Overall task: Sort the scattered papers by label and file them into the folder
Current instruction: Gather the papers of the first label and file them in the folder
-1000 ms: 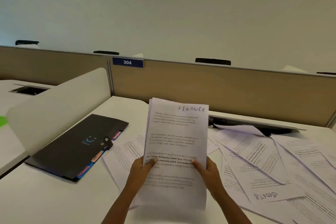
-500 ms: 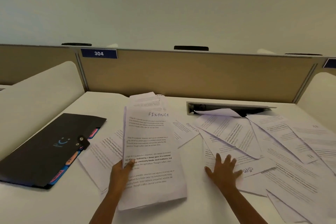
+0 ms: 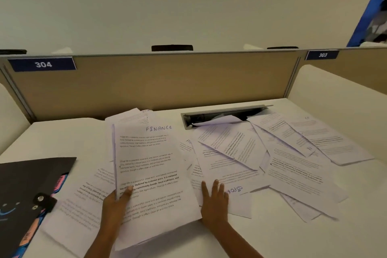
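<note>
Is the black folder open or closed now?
Closed: the black folder lies flat, its strap snapped over the edge beside coloured tabs.

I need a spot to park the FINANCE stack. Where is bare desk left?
Bare desk lies at the back left, between the divider, the black folder and the FINANCE stack, and along the near right edge. Loose papers crowd the right side.

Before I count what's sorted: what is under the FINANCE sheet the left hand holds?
Under the FINANCE sheet, more white sheets show at its top and left edges, gripped by the left hand. Their labels and number are covered.
</note>
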The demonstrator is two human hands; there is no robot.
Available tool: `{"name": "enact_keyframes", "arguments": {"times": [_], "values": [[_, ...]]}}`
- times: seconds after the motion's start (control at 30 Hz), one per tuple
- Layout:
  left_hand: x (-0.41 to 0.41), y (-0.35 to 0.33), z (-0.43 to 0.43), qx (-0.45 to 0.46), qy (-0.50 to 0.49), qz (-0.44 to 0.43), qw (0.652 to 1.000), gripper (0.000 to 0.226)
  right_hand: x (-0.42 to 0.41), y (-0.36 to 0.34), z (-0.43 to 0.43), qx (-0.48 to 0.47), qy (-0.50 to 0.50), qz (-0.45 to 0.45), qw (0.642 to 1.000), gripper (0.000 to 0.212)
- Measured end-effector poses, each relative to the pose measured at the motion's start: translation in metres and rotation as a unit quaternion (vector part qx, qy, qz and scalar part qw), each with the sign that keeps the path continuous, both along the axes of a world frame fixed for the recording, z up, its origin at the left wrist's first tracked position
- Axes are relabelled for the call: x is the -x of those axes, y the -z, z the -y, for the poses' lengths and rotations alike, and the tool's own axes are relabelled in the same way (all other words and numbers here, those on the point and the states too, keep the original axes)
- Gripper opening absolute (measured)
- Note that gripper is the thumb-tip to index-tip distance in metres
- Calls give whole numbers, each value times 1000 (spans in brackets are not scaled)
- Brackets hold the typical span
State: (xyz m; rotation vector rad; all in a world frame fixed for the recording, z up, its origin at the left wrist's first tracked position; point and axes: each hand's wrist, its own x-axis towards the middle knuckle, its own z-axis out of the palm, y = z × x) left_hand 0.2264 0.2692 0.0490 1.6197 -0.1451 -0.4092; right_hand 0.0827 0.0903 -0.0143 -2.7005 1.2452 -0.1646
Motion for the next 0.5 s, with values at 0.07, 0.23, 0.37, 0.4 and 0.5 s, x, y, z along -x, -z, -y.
{"name": "enact_keyframes", "arguments": {"times": [0.07, 0.23, 0.37, 0.4, 0.5], "values": [[-5, 0, -1, -1, 2, -5, 1000, 30, -3, 1, -5, -2, -9, -9, 1000, 101], [-11, 0, -4, -3, 7, -22, 1000, 30, 9, -12, 8, -58, -44, -64, 995, 54], [-10, -4, -4, 0, 13, -23, 1000, 32, 21, -31, 19, -27, -97, -52, 994, 54], [-11, -5, -4, 3, 11, -23, 1000, 33, 22, -33, 20, -28, -99, -44, 994, 53], [-12, -9, -5, 16, 7, -22, 1000, 36, 23, -43, 14, -28, -116, -20, 993, 47]]}}
